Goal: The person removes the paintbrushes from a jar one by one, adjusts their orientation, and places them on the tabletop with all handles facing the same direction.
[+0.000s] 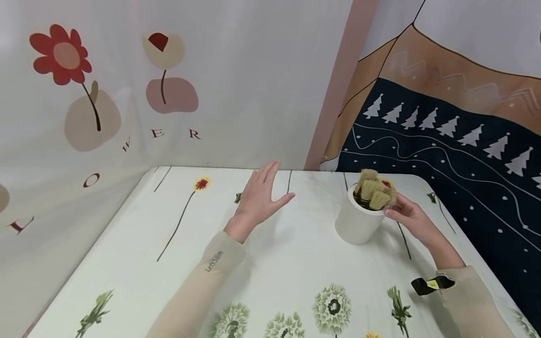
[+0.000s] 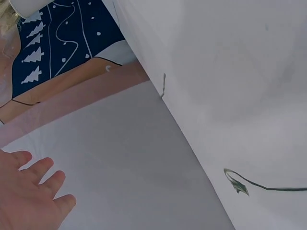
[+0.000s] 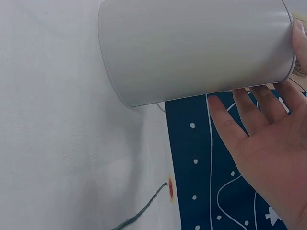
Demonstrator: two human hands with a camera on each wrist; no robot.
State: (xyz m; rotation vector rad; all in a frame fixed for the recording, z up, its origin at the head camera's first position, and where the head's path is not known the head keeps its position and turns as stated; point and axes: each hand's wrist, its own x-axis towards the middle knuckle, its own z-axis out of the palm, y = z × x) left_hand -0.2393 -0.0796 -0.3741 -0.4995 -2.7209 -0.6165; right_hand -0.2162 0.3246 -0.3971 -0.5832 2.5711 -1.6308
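Observation:
A white cylindrical pot (image 1: 357,224) stands upright on the right part of the table, with several fuzzy yellow-green clumps (image 1: 375,191) poking out of its top. Beside the pot is my right hand (image 1: 413,218), its thumb at the rim and its fingers spread along the side. The right wrist view shows the pot's smooth wall (image 3: 192,52) large, with the right fingers (image 3: 225,120) fairly straight against or close to its far side. My left hand (image 1: 258,197) hovers over the middle of the table, holding nothing, with its fingers extended and thumb apart.
Flower prints cover the white tablecloth (image 1: 139,281). A pale curtain (image 1: 253,94) with printed flowers and letters hangs behind the table. To the right hangs a dark blue cloth (image 1: 422,155) with white trees. A black band (image 1: 433,284) is at the right cuff.

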